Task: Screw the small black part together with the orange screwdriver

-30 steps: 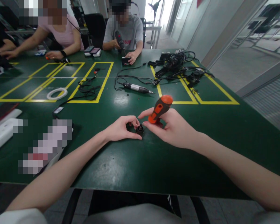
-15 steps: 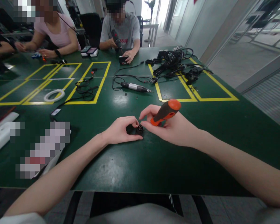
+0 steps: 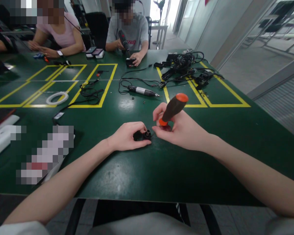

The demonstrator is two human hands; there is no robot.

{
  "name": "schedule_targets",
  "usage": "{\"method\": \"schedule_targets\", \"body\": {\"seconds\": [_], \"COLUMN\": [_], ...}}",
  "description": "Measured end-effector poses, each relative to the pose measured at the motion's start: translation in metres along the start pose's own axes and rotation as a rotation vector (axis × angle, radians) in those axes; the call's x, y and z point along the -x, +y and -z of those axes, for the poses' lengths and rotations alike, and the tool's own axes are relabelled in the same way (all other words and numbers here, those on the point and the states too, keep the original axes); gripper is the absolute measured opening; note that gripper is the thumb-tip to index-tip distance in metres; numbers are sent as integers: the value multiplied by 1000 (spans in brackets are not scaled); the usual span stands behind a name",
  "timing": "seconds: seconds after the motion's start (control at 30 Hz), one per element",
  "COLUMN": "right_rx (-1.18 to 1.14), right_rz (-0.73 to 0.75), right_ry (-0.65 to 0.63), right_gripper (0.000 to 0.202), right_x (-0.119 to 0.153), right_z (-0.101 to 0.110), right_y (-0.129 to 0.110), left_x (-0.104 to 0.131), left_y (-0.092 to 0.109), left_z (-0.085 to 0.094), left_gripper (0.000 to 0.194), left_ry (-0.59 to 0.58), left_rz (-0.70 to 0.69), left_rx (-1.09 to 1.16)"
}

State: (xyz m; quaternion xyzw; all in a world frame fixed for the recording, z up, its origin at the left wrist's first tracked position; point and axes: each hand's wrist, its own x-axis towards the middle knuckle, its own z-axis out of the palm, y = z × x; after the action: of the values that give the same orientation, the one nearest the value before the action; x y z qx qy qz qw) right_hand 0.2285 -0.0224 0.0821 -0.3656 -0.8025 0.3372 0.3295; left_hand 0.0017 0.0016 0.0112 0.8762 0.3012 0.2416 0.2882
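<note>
My left hand (image 3: pixel 127 135) rests on the green table (image 3: pixel 107 176), its thumb and fingers closed round a small black round part (image 3: pixel 147 135). A metal-looking ring shows at the top of that part; its underside is hidden. Just to the right, my right hand (image 3: pixel 183 130) grips a screwdriver (image 3: pixel 174 109) with a dark grey and orange handle. The handle leans with its orange end up and to the right. Its lower end sits among my fingers, and I cannot make out the shaft. A small gap separates the right fingertips from the black part.
Beyond my hands lies a corded pen-like electric tool (image 3: pixel 143 91). Tangled black cables (image 3: pixel 181 67) are heaped at the back right. A white ring (image 3: pixel 57 98) and a power strip (image 3: pixel 2 137) lie left. Across the table, a person (image 3: pixel 127 36) holds a power driver.
My right hand and the screwdriver have shifted slightly away from the black part, and the handle stands a little more upright. The left hand stays nearly in place.
</note>
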Motion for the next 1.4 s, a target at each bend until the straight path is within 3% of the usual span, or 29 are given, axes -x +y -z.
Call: {"method": "schedule_targets", "body": {"seconds": [0.17,0.27,0.57,0.87,1.07,1.4], "right_rx": [-98,-191,-445,-565,-478,-617], "right_rz": [-27,-47,-137,-224,-197,-140], "right_ry": [-34,-46,-25,225,309,376], "right_gripper": [11,19,26,34,28,34], "right_x": [-3,-6,2,20,24,20], "right_z": [3,6,-1,-24,-34,-48], "right_y": [4,7,11,12,19,31], "left_x": [0,0,-3,-5,-4,-4], "left_y": [-1,-2,1,3,-2,-5], "left_z": [0,0,-1,-5,-5,-8], "left_gripper": [36,34,31,26,20,24], "left_ry": [-10,4,-35,-37,-31,-44], "left_rz": [7,-41,-97,-95,-120,-116], "left_rx": [-10,-30,-282,-341,-280,-291]}}
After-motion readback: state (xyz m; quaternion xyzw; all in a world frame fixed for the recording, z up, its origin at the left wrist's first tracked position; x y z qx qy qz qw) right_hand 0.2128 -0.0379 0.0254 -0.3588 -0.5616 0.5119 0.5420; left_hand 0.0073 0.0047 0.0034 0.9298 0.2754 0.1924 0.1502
